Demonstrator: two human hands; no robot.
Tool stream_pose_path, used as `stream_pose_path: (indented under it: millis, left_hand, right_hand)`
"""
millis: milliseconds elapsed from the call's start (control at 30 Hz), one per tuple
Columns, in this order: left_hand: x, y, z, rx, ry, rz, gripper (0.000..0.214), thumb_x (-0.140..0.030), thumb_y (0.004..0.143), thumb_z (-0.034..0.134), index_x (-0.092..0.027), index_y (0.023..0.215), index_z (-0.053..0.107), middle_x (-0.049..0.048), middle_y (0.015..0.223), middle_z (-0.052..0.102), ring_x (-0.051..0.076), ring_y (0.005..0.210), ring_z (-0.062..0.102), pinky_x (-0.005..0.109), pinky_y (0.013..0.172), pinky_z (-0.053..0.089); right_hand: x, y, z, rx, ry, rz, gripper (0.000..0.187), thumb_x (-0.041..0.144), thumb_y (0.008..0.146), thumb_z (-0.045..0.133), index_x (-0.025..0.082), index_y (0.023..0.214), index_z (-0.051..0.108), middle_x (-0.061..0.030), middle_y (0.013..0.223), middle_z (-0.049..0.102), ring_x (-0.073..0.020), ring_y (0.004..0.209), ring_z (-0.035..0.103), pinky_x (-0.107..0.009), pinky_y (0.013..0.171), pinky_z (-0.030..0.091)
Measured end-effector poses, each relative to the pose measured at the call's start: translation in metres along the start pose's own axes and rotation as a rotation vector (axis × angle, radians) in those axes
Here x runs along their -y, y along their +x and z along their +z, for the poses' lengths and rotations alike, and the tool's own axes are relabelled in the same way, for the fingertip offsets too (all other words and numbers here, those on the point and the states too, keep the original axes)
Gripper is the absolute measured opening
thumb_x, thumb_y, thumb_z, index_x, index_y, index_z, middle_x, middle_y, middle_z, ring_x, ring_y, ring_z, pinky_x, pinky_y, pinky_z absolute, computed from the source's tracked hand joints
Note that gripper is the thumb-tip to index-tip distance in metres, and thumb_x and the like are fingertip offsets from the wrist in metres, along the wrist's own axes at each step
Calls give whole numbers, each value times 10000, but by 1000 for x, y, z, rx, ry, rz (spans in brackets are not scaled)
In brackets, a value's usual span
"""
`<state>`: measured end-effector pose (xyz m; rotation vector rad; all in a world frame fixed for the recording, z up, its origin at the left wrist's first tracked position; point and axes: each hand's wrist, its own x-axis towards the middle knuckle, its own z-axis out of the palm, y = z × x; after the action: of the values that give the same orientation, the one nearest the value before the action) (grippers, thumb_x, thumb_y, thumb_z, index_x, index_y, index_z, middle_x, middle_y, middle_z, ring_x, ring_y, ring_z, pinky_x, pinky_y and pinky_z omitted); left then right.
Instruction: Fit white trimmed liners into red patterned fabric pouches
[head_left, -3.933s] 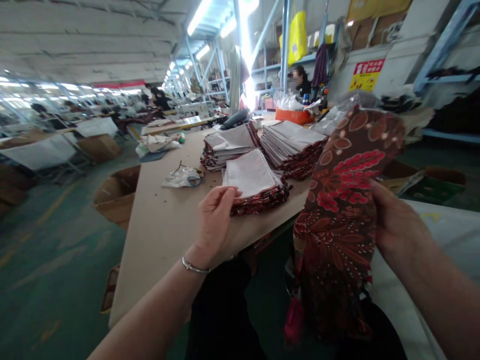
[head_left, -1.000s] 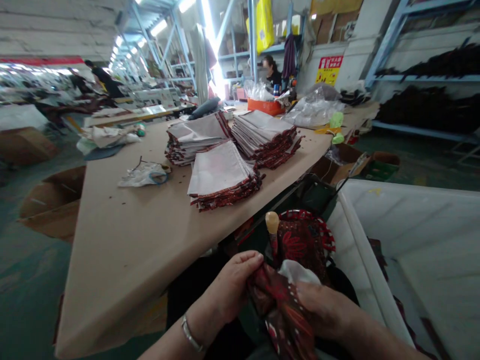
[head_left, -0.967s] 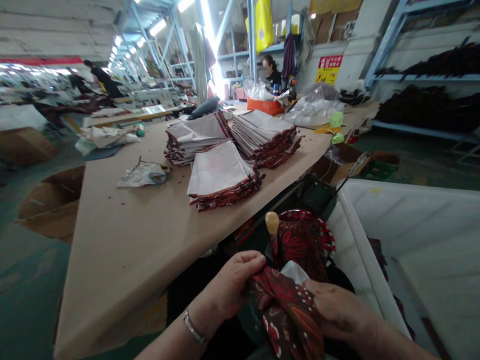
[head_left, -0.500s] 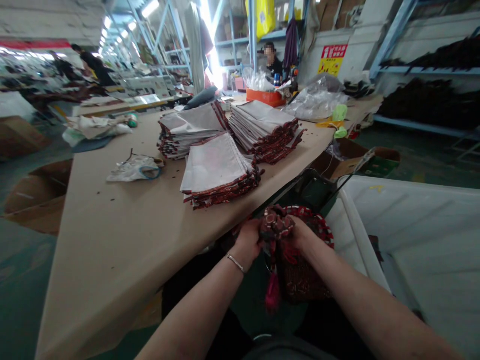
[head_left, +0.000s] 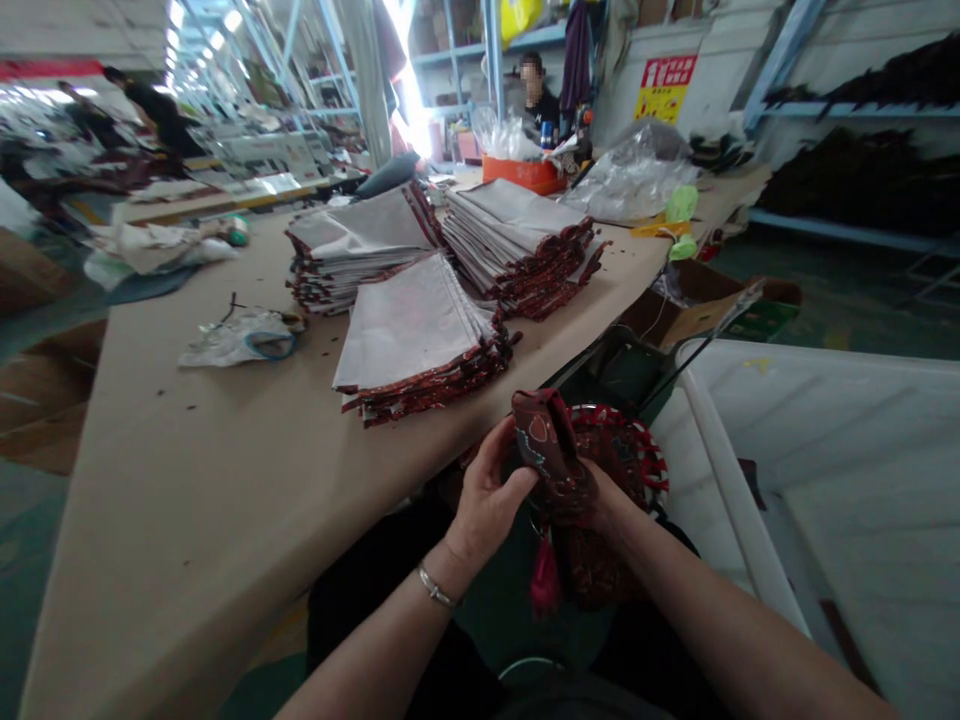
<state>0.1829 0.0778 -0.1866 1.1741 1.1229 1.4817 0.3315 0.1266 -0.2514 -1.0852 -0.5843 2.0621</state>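
Observation:
Both my hands grip a dark red flower-print fabric piece (head_left: 546,450) pulled over an upright post just off the table's near edge. My left hand (head_left: 491,497) is closed on its left side. My right hand (head_left: 600,502) holds the right side, with its fingers mostly hidden by the cloth. A red tassel (head_left: 545,585) hangs below the cloth. Behind it stands a red basket (head_left: 641,455) holding more of the same fabric. On the table (head_left: 225,470), the nearest stack of folded pieces (head_left: 416,335) lies white side up.
Two taller stacks (head_left: 360,245) (head_left: 525,235) lie farther back. A crumpled plastic bag (head_left: 236,338) lies to the left. A large white bin (head_left: 825,470) stands at my right. A person (head_left: 534,90) sits at the far end by an orange tray (head_left: 525,172). Cardboard boxes (head_left: 712,305) sit on the floor.
I brought the cloth down from my raised right hand to my lap. Both hands then pushed it over the wooden-tipped post, which the cloth now covers; the view tilted down a little.

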Motion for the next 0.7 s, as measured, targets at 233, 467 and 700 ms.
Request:
stream_pose_path:
  millis: [233, 467, 700]
  left_hand:
    - [-9, 8, -19, -296, 48, -8, 135, -291, 690, 719, -176, 751, 684, -13, 737, 679, 123, 685, 590, 231, 685, 492]
    - [37, -44, -45, -468, 40, -389, 205, -333, 667, 724, -148, 700, 643, -16, 642, 650, 111, 610, 569, 213, 599, 459]
    - [-9, -44, -36, -352, 76, -193, 159, -261, 622, 759, -175, 667, 633, -29, 626, 626, 106, 592, 538, 216, 594, 461]
  right_hand:
    - [11, 7, 8, 42, -25, -6, 189, 290, 821, 544, 142, 874, 648, -69, 776, 716, -182, 708, 672, -340, 748, 537]
    - [-27, 16, -31, -195, -328, -158, 101, 283, 708, 647, 185, 692, 633, -64, 780, 708, -247, 936, 646, -429, 940, 451]
    - [1, -24, -16, 7, -568, -496, 420, 425, 659, 736, 225, 1023, 675, -34, 1098, 693, -242, 1091, 585, -384, 1006, 400]
